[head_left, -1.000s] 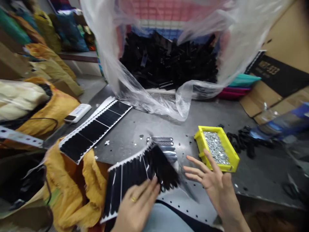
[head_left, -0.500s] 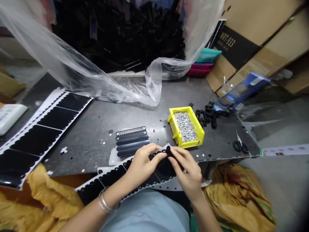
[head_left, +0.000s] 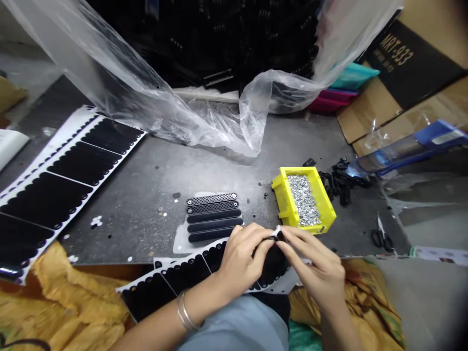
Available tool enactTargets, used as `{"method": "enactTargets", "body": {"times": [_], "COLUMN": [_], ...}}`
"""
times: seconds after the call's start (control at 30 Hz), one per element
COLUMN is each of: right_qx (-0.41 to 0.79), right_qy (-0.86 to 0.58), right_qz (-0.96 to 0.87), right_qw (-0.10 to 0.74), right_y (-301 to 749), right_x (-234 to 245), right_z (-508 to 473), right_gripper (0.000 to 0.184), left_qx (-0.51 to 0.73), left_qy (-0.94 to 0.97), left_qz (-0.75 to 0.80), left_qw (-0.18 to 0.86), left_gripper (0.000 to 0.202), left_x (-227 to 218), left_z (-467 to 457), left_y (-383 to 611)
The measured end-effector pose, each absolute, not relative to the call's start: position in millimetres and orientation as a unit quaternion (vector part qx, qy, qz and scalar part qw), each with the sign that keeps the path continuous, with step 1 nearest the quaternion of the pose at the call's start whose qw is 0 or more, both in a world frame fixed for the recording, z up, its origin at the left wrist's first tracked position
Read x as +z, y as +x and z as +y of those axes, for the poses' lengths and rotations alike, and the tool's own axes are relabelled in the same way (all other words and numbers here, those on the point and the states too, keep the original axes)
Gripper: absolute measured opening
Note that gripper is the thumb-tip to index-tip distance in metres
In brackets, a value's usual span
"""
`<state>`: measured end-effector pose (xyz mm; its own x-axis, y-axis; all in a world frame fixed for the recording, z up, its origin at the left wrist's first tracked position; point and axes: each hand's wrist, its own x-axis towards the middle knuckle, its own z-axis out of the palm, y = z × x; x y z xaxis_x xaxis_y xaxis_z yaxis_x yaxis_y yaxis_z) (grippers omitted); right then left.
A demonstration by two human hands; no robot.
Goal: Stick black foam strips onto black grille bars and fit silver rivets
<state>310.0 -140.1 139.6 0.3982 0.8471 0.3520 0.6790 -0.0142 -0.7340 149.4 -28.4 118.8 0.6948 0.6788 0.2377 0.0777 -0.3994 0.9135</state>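
A sheet of black adhesive strips on white backing (head_left: 186, 271), scalloped along its edge, lies across my lap by the table's front edge. My left hand (head_left: 244, 258) pinches its upper edge near the right end between thumb and fingers. Close beside it, my right hand (head_left: 317, 267) is closed with its fingertips on the same edge, where a small white tip of backing sticks up. Fingers partly hide that spot. Just beyond my hands, several narrow dark bars (head_left: 214, 225) lie in a row, the far ones with a lattice pattern and the near ones smooth.
A yellow bin (head_left: 278, 195) of small metal pieces (head_left: 303, 202) stands right of the bars. Beyond it are black parts (head_left: 343, 180), a blue-ended clear package (head_left: 405, 148) and scissors (head_left: 381, 236). More black strip sheets (head_left: 69, 180) lie left. Clear plastic film (head_left: 252, 126) drapes at the back.
The view has shifted, so the table things sit differently in the picture. Both hands stay together at the sheet's edge; their fingertips have drawn closer, and a white tip now shows between them.
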Motion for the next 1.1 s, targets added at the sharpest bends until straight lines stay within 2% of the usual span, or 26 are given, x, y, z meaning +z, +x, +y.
{"method": "enactTargets", "body": {"times": [0.1, 0.2, 0.23, 0.33, 0.4, 0.47, 0.53, 0.6, 0.67, 0.73, 0.87, 1.1], "right_qx": [0.095, 0.077, 0.061, -0.041, -0.131, -0.118, -0.006, 0.099, 0.123, 0.119, 0.123, 0.148], "right_qy": [-0.698, -0.735, -0.756, -0.759, -0.734, -0.734, -0.703, -0.627, -0.572, -0.546, -0.528, -0.537], "right_qz": [-0.571, -0.531, -0.485, -0.303, -0.278, -0.396, -0.551, -0.658, -0.716, -0.748, -0.770, -0.767], "right_qw": [0.422, 0.414, 0.436, 0.575, 0.606, 0.539, 0.450, 0.406, 0.382, 0.359, 0.336, 0.320], "right_y": [298, 298, 300, 305, 302, 290, 273, 254, 238, 230, 230, 230], "right_x": [136, 134, 136, 153, 165, 168, 160, 144, 126, 112, 105, 109], "right_z": [-133, -135, -136, -133, -121, -100, -71, -40, -12, 8, 19, 17], "right_gripper": [0.037, 0.028, 0.023, 0.018, 0.015, 0.015, 0.022, 0.020, 0.016, 0.014, 0.014, 0.016], "left_qx": [0.300, 0.298, 0.303, 0.318, 0.321, 0.325, 0.336, 0.335, 0.321, 0.284, 0.253, 0.270], "left_qy": [0.772, 0.766, 0.768, 0.812, 0.846, 0.853, 0.830, 0.793, 0.761, 0.740, 0.715, 0.707], "left_qz": [0.235, 0.239, 0.244, 0.254, 0.258, 0.268, 0.306, 0.397, 0.483, 0.525, 0.532, 0.526], "left_qw": [0.509, 0.517, 0.508, 0.417, 0.338, 0.309, 0.324, 0.317, 0.290, 0.311, 0.377, 0.388], "left_gripper": [0.017, 0.015, 0.015, 0.025, 0.037, 0.032, 0.013, 0.010, 0.009, 0.014, 0.020, 0.017], "left_x": [120, 116, 114, 110, 114, 121, 127, 128, 120, 109, 93, 95], "left_z": [-23, -20, -20, -26, -30, -29, -19, 1, 25, 45, 62, 62], "left_y": [145, 150, 153, 160, 155, 137, 107, 72, 42, 24, 22, 31]}}
